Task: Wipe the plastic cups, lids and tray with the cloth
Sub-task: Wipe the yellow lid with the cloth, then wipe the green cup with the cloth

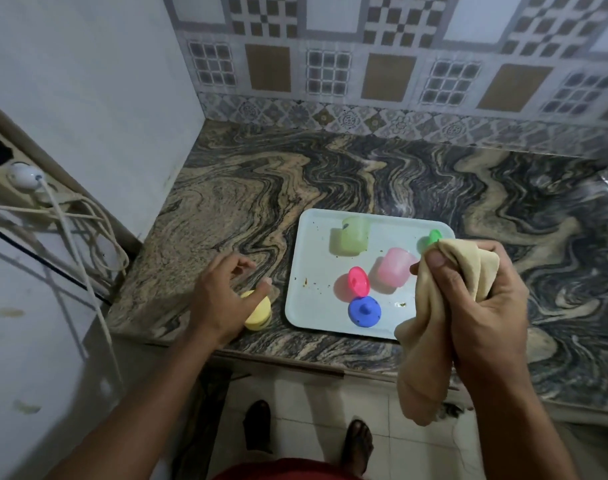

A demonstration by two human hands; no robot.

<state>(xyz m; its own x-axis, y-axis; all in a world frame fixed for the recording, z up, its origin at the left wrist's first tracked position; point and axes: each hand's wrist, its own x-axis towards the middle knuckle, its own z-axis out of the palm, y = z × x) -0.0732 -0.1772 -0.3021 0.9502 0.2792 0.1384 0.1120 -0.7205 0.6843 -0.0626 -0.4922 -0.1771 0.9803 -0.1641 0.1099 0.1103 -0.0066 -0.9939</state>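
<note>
Right hand [475, 299] grips a bunched beige cloth [434, 327], fingers closed around its upper part while the loose end hangs down past the near edge of the bench [261, 188]. Left hand [223, 296] is spread wide and holds nothing, hovering over a yellow cup [258, 315] that stands on the bench just left of the tray; whether its fingertips touch the cup cannot be told. The marbled stone bench carries a pale rectangular tray [302, 299] near its front edge, speckled with small brown crumbs. On the tray, a translucent green cup [351, 237] sits at the far side and a translucent pink cup [394, 270] sits to the right of centre, close to the cloth. A pink lid [358, 280] stands tilted on its edge just left of the pink cup, a blue lid [364, 310] lies flat just near of it, and a green lid [429, 239] shows at the far right, partly behind the cloth.
</note>
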